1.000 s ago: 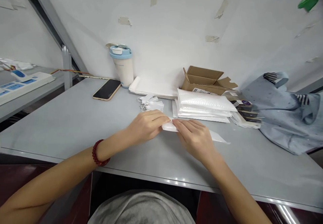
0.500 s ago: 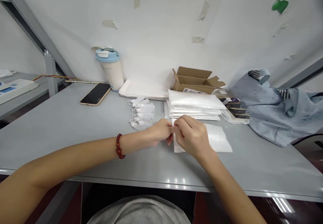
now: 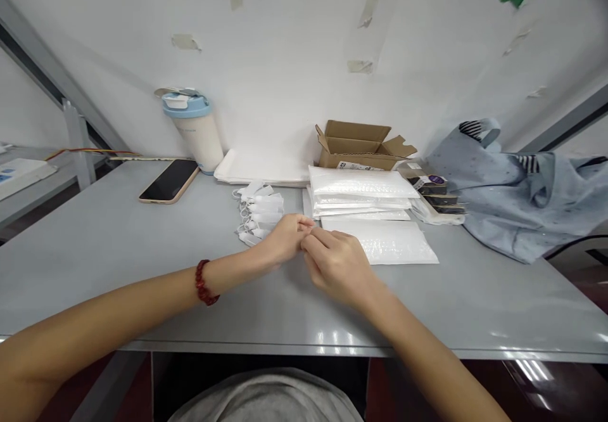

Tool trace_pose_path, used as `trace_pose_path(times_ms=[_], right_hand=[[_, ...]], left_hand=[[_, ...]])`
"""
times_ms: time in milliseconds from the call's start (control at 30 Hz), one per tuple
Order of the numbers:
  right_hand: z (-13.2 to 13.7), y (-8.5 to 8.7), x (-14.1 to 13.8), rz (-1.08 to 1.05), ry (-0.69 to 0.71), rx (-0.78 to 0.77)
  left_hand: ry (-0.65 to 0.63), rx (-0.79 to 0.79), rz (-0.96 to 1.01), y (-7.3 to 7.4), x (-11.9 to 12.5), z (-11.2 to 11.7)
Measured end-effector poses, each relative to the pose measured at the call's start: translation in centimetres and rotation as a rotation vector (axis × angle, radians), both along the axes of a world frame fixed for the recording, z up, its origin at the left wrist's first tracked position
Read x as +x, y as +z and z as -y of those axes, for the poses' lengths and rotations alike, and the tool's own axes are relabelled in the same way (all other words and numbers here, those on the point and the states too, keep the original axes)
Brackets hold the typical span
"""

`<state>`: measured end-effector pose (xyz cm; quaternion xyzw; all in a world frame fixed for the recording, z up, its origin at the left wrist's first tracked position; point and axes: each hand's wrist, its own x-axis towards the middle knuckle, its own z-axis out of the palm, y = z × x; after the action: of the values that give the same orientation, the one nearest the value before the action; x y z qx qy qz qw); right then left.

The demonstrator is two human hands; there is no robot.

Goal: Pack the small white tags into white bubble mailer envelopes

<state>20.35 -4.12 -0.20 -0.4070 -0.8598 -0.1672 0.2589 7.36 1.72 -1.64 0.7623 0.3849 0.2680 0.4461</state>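
My left hand point(image 3: 289, 237), with a red bead bracelet point(image 3: 204, 282) at its wrist, meets my right hand point(image 3: 336, 258) over the middle of the desk. Fingers on both hands are drawn in to a pinch, tip against tip; whatever is between them is hidden. Just behind my right hand lies a white bubble mailer point(image 3: 394, 243), flat on the desk. A pile of similar bubble mailers point(image 3: 363, 184) sits beyond it. Close to my left hand is a bunch of small white tags with loops point(image 3: 263, 205), partly covered by that hand.
A phone point(image 3: 170, 181) and a cream tumbler with a blue lid point(image 3: 197, 134) stand at the left. White paper sheets point(image 3: 266, 167) lie along the wall. An open cardboard box point(image 3: 358, 143), dark packs in clear wrap point(image 3: 437, 194) and light blue cloth point(image 3: 513, 187) fill the back right.
Both hands have come off the loose bubble mailer and moved slightly left, still together. The mailer now lies flat behind my right hand. The camera view has shifted a little.
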Motion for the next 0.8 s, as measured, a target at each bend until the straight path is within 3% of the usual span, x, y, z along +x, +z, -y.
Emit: trace_pose_path(times_ms=[100,167,233,333,400,500,633,800], right_hand=[[-0.1,0.1,0.2,-0.008,-0.007,-0.003],[-0.3,0.1,0.4,-0.023,-0.019,-0.015],[-0.4,0.1,0.6,-0.045,-0.033,-0.034],[-0.6,-0.1,0.6,-0.073,-0.037,-0.059],[-0.6,-0.3,0.5,-0.074,-0.025,-0.074],[-0.5,-0.4,0.3,-0.06,-0.013,-0.086],[-0.4,-0.5,0.2,-0.061,-0.009,-0.095],[-0.5,-0.5,0.1,-0.073,-0.013,-0.109]], left_hand=[[0.147,-0.217,0.104,2.2,-1.1,-0.3],[0.208,-0.201,0.138,3.9,-2.6,-2.0],[0.336,0.002,0.04,5.2,-4.8,-5.0],[0.441,0.395,-0.365,5.9,-8.9,-10.6],[0.354,0.419,-0.619,5.5,-11.3,-13.7],[0.217,0.405,-0.746,4.4,-13.5,-16.2],[0.137,0.507,-0.787,3.3,-13.7,-16.6],[0.045,0.665,-0.988,2.7,-12.7,-16.2]])
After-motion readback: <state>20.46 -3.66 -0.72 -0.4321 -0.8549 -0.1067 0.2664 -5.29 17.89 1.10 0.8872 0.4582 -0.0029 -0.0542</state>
